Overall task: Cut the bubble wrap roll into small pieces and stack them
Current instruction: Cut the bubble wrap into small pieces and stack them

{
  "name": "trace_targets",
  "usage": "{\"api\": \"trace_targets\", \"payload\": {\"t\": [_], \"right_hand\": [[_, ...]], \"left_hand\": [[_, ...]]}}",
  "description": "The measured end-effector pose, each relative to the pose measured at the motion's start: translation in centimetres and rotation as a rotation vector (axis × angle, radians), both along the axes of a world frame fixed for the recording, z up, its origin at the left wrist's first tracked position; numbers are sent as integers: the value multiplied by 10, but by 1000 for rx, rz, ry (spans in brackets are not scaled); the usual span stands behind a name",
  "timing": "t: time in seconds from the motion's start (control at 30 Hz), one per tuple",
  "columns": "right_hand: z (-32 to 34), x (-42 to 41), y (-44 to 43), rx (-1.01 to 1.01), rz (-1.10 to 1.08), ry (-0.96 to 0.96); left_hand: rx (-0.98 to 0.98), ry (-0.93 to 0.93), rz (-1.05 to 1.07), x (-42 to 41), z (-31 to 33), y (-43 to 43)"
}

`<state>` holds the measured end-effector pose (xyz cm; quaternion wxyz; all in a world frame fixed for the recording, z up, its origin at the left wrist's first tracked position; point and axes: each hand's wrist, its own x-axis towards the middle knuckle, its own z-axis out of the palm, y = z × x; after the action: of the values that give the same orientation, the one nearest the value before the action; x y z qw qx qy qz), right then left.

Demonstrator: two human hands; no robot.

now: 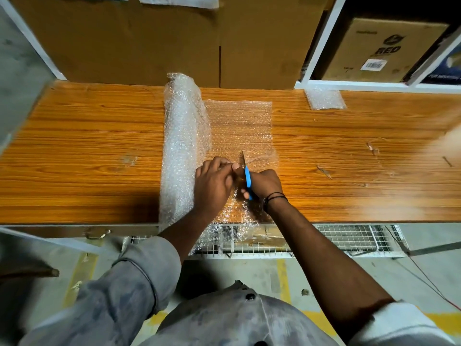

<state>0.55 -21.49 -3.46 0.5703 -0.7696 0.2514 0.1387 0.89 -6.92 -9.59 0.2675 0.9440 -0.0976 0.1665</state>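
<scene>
On the wooden table [99, 146] in front of you, the bubble wrap roll [183, 146] lies lengthwise from the far edge to the near one, its near end hanging just over the table's front. An unrolled sheet [239, 123] spreads flat to the roll's right. Your right hand [265, 183] is curled through the blue handles of the scissors [247, 178], blades pointing away from you, their tip a short way into the sheet from the near side. Your left hand [213, 183] sits just beside the blades with its fingers bent, apparently pinching the sheet to keep it taut. The cut looks barely begun: most of the sheet's length ahead of the blades is uncut. At the far right of the table, well apart, lies a small cut piece [325, 98]; whether it is one layer or several, you cannot tell from here. Judging by the thick roll, most of the cutting and stacking is left to do.
</scene>
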Motion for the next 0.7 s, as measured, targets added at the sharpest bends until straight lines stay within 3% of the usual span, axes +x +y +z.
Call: {"api": "trace_targets", "payload": {"t": [0.27, 0.5, 0.7], "right_hand": [[7, 15, -2, 80, 5, -23], [-2, 33, 4, -81, -5, 2], [1, 46, 1, -70, -43, 17]], "left_hand": [[-14, -13, -11, 2, -3, 0], [-22, -10, -20, 4, -4, 1], [-24, -19, -43, 4, -6, 1]]}}
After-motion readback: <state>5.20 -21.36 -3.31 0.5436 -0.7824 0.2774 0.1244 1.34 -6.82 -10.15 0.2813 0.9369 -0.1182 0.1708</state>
